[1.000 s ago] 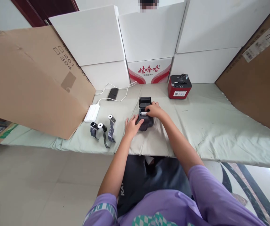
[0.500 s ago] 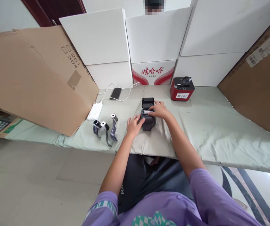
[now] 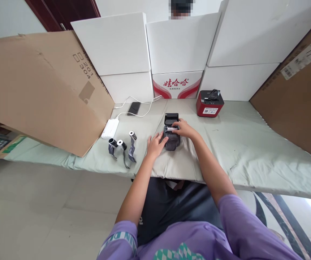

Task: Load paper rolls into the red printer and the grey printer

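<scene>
A small black portable printer (image 3: pixel 172 141) sits on the cloth with its lid (image 3: pixel 171 118) raised toward the back. In its opening lies a small pale paper roll (image 3: pixel 171 129). My right hand (image 3: pixel 184 129) reaches in from the right, thumb and a finger closed on the roll's right end; its other fingers are behind the lid's right side. My left hand (image 3: pixel 155 144) rests at the printer's left side, fingers spread, thumb against its front left corner. To the left, a dark roll (image 3: pixel 113 142) and two white-ended rolls (image 3: pixel 121 144) trail dark strips.
A white power bank (image 3: pixel 110 128) and a dark phone (image 3: pixel 133 108) lie back left with white cables. At the back right stands a red and black box-shaped device (image 3: pixel 210 103). White cartons (image 3: pixel 182 43) wall the back; brown cardboard (image 3: pixel 49 86) flanks the table. A person's head shows behind.
The view has shifted slightly. My right fingers have moved a little on the paper roll, and more of it shows. My left hand stays beside the printer.
</scene>
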Action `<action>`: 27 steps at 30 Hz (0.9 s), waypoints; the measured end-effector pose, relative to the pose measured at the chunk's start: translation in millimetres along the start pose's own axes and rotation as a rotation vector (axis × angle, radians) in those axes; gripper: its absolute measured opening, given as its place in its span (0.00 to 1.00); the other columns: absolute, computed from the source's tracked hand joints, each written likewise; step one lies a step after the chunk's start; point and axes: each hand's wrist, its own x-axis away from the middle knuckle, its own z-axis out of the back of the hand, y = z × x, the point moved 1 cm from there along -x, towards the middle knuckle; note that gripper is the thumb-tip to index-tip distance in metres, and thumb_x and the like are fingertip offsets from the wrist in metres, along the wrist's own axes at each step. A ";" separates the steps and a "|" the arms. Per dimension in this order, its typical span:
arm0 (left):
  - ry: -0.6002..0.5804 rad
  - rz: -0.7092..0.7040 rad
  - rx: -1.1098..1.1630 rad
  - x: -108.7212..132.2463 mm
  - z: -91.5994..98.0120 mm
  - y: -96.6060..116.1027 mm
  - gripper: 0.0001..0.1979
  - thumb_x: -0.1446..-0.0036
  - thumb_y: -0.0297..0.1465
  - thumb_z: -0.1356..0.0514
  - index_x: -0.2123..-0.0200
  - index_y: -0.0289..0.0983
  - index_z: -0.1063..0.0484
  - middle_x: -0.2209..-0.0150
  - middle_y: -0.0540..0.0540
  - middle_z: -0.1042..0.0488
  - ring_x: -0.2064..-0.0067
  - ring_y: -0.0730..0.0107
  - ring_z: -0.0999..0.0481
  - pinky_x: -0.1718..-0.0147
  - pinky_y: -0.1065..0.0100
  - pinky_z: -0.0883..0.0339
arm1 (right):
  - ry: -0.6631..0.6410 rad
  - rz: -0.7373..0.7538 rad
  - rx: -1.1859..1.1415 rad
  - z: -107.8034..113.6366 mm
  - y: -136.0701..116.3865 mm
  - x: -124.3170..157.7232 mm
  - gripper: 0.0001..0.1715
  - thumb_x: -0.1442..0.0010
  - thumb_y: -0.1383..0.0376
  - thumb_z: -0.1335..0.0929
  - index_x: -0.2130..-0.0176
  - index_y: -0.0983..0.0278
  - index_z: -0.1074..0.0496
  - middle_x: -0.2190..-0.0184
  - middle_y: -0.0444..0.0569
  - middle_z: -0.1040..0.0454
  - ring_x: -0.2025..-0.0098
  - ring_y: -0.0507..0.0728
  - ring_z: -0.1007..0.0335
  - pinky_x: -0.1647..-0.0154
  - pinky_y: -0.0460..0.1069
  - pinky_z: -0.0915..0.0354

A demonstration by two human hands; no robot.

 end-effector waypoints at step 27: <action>0.021 -0.039 -0.053 2.1 -2.5 -0.5 0.30 0.24 0.50 0.56 0.30 0.45 0.32 0.30 0.44 0.29 0.24 0.60 0.41 0.23 0.48 0.61 | 0.434 0.117 -0.475 28.5 -10.2 3.8 0.18 0.38 0.53 0.30 0.54 0.61 0.26 0.53 0.53 0.23 0.46 0.65 0.29 0.43 0.58 0.31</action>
